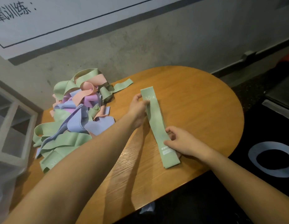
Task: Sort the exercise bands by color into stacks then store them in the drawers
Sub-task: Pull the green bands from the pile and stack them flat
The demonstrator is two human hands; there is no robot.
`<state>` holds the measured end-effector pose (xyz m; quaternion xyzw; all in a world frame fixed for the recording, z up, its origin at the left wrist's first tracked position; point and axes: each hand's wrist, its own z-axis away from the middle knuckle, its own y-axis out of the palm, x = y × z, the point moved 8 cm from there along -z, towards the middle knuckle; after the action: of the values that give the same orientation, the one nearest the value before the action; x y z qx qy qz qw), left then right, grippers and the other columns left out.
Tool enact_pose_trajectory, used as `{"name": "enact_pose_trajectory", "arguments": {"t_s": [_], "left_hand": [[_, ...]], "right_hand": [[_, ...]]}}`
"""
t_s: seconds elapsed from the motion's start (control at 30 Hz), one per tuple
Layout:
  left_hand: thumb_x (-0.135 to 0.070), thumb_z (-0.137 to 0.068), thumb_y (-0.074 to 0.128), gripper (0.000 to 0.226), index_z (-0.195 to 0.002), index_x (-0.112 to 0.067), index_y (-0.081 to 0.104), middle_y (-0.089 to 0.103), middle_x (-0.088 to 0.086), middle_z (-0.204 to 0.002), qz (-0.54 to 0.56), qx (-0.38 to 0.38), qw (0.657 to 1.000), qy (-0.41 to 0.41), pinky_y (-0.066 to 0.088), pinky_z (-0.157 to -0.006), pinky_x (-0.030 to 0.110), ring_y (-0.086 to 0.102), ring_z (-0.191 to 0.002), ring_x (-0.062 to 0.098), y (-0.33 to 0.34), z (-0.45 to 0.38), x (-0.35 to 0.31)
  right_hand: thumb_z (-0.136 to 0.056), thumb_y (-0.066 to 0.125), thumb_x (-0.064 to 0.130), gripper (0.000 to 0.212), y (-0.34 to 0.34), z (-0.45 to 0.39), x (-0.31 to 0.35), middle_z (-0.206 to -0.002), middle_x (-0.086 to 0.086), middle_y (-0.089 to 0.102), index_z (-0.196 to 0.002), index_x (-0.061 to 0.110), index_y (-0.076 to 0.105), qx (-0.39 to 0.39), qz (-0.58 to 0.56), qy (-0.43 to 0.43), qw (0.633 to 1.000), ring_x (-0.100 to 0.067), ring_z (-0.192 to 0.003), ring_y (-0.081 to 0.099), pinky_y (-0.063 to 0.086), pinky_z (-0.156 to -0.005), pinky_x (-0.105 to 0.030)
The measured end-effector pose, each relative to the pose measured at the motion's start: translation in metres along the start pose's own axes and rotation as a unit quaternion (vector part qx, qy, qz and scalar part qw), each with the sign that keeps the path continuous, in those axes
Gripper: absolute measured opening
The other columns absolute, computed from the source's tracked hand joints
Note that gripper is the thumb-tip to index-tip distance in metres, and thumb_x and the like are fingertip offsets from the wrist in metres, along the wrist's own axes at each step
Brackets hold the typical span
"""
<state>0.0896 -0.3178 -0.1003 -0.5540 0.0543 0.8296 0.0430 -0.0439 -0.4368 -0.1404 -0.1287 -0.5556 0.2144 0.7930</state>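
Observation:
A flat green exercise band [157, 122] with white "30" print lies stretched lengthwise on the round wooden table [197, 101]. My left hand [138, 109] pinches its far end between thumb and fingers. My right hand [181, 141] pinches the band's near part at its right edge. To the left lies a tangled heap of bands [72, 115] in green, pink, purple and lilac-blue. One green band [122, 84] trails out of the heap toward the table's middle.
A white plastic drawer unit [14, 126] stands left of the table against the grey wall. A lilac-blue band [147, 207] lies on the dark floor below the table's front edge. A white ring shape [269, 159] sits on the floor at right.

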Motion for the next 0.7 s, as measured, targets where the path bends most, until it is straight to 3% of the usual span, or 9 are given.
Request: {"name": "enact_pose_trajectory", "arguments": {"t_s": [0.1, 0.2, 0.27, 0.33, 0.43, 0.53, 0.7], "left_hand": [[-0.008, -0.099, 0.056, 0.032, -0.129, -0.02, 0.052, 0.066, 0.008, -0.114, -0.079, -0.008, 0.997, 0.007, 0.057, -0.09, 0.041, 0.065, -0.099, 0.021, -0.003, -0.013, 0.009], [-0.012, -0.099, 0.061, 0.029, -0.126, -0.022, 0.055, 0.064, 0.002, -0.108, -0.141, -0.027, 0.99, 0.01, 0.057, -0.094, 0.043, 0.065, -0.104, 0.021, -0.006, -0.024, 0.013], [-0.015, -0.098, 0.064, 0.031, -0.126, -0.023, 0.055, 0.065, 0.005, -0.109, -0.171, -0.034, 0.985, 0.021, 0.059, -0.089, 0.044, 0.066, -0.101, 0.02, -0.007, -0.03, 0.012], [-0.017, -0.097, 0.066, 0.03, -0.122, -0.026, 0.053, 0.067, 0.007, -0.111, -0.191, -0.035, 0.98, 0.038, 0.06, -0.083, 0.038, 0.067, -0.095, 0.017, -0.006, -0.034, 0.01], [-0.017, -0.097, 0.066, 0.031, -0.123, -0.026, 0.054, 0.066, 0.004, -0.108, -0.214, -0.037, 0.974, 0.057, 0.056, -0.066, 0.024, 0.063, -0.081, 0.008, -0.003, -0.039, 0.01], [-0.013, -0.097, 0.065, 0.041, -0.135, -0.022, 0.053, 0.062, 0.002, -0.106, -0.258, -0.048, 0.963, 0.063, 0.058, -0.074, 0.03, 0.062, -0.083, 0.011, -0.006, -0.046, 0.013], [-0.008, -0.095, 0.065, 0.049, -0.139, -0.021, 0.049, 0.062, 0.004, -0.108, -0.273, -0.056, 0.956, 0.09, 0.059, -0.088, 0.039, 0.066, -0.097, 0.018, -0.013, -0.052, 0.01]], "right_hand": [[-0.091, 0.064, 0.039, 0.03, -0.008, 0.001, 0.001, -0.085, 0.014, 0.054, -0.118, 0.03, 0.057, -0.037, 0.193, -0.021, 0.98, -0.013, -0.085, 0.059, 0.045, -0.064, -0.029], [-0.087, 0.062, 0.053, 0.053, -0.016, 0.005, 0.003, -0.117, 0.015, 0.058, -0.135, 0.037, 0.048, -0.074, 0.269, -0.046, 0.959, -0.016, -0.107, 0.06, 0.049, -0.08, -0.034], [-0.085, 0.063, 0.058, 0.067, -0.023, 0.006, 0.001, -0.134, 0.013, 0.052, -0.144, 0.039, 0.037, -0.094, 0.27, -0.062, 0.956, -0.016, -0.119, 0.057, 0.048, -0.088, -0.035], [-0.085, 0.063, 0.059, 0.067, -0.023, 0.005, -0.001, -0.124, 0.014, 0.05, -0.145, 0.042, 0.037, -0.105, 0.27, -0.1, 0.952, -0.014, -0.117, 0.052, 0.045, -0.09, -0.033], [-0.088, 0.059, 0.056, 0.046, -0.016, 0.002, -0.006, -0.107, 0.018, 0.045, -0.131, 0.041, 0.055, -0.105, 0.262, -0.17, 0.944, -0.009, -0.108, 0.045, 0.044, -0.097, -0.036], [-0.088, 0.057, 0.057, 0.037, -0.015, 0.001, -0.012, -0.108, 0.019, 0.047, -0.12, 0.041, 0.064, -0.112, 0.244, -0.196, 0.943, -0.005, -0.106, 0.043, 0.039, -0.099, -0.034], [-0.086, 0.052, 0.067, 0.043, -0.013, 0.003, -0.01, -0.111, 0.026, 0.043, -0.12, 0.043, 0.064, -0.11, 0.25, -0.221, 0.936, 0.005, -0.103, 0.034, 0.033, -0.098, -0.029]]}}
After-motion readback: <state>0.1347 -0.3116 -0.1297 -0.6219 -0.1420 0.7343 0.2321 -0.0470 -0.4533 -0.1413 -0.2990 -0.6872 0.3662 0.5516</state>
